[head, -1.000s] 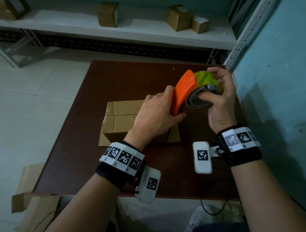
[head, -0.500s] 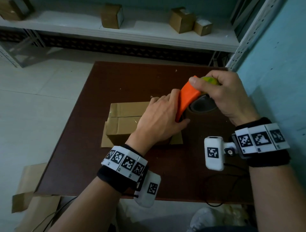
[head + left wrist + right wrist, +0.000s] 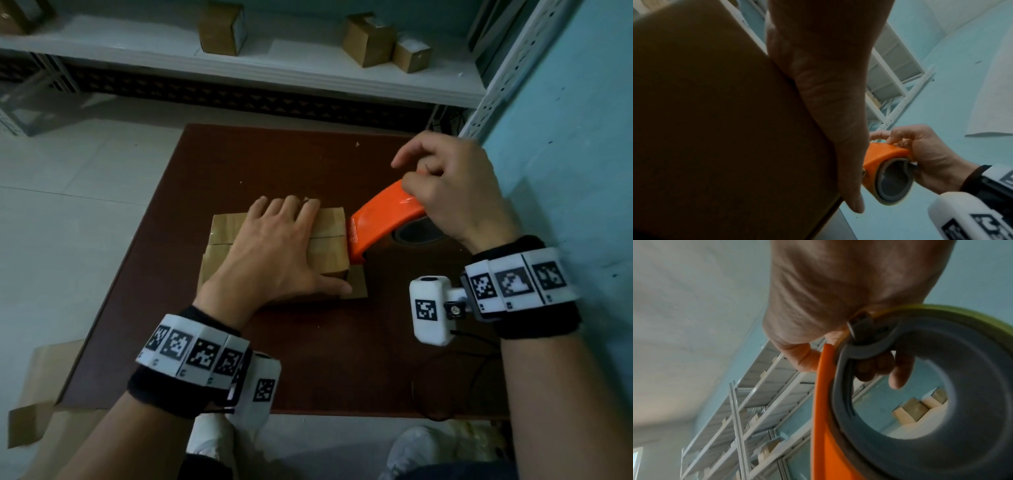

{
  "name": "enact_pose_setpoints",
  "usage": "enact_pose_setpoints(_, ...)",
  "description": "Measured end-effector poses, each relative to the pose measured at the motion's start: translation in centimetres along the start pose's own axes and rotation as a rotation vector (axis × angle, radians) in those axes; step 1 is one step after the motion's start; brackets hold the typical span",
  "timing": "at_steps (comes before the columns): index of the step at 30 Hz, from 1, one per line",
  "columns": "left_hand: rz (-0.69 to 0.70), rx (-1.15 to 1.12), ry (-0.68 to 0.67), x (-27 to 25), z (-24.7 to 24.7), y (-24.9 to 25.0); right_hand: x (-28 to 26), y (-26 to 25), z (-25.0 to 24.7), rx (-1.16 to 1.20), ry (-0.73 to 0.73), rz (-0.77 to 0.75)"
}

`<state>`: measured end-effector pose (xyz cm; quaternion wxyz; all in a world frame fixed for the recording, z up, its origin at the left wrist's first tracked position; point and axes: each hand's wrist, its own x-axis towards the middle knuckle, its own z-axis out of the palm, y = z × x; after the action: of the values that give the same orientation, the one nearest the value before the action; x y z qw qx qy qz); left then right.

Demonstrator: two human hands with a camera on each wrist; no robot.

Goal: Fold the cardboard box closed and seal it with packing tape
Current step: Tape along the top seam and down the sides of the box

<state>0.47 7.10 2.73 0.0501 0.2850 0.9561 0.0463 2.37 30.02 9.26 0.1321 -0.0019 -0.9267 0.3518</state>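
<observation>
Left hand (image 3: 270, 246) flat, fingers straight, pressing on cardboard box (image 3: 329, 236). Right hand (image 3: 455, 192) grasps orange tape dispenser (image 3: 380, 219), its front end against box's right edge. Box sits mid-bench (image 3: 205, 164).
</observation>
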Motion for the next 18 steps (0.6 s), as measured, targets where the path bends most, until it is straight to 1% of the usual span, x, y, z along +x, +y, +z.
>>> enact_pose_setpoints(3, -0.001, 0.027, 0.044, 0.2, 0.3, 0.0, 0.0, -0.6, 0.7, -0.099, -0.006, -0.008)
enact_pose_setpoints(5, 0.003, 0.032, 0.065, 0.3, 0.4, 0.1, 0.0, -1.0, 1.1, -0.225, -0.02, -0.018)
enact_pose_setpoints(7, 0.005, 0.035, 0.07, 0.4, 0.5, 0.1, 0.0, -1.4, 1.2, -0.328, -0.041, -0.025)
enact_pose_setpoints(9, 0.003, 0.033, 0.073, 0.5, 0.6, 0.2, 0.1, -2.3, 1.3, -0.379, -0.055, -0.029)
enact_pose_setpoints(14, 0.014, 0.034, 0.119, 0.5, 0.8, 0.5, 0.2, -4.8, 2.9, -0.588, -0.038, -0.067)
enact_pose_setpoints(16, 0.011, 0.025, 0.111, 0.5, 0.8, 0.5, 0.3, -5.3, 3.3, -0.634, -0.033, -0.035)
enact_pose_setpoints(18, 0.012, 0.017, 0.116, 0.4, 0.8, 0.4, 0.4, -5.5, 3.3, -0.642, -0.04, 0.031)
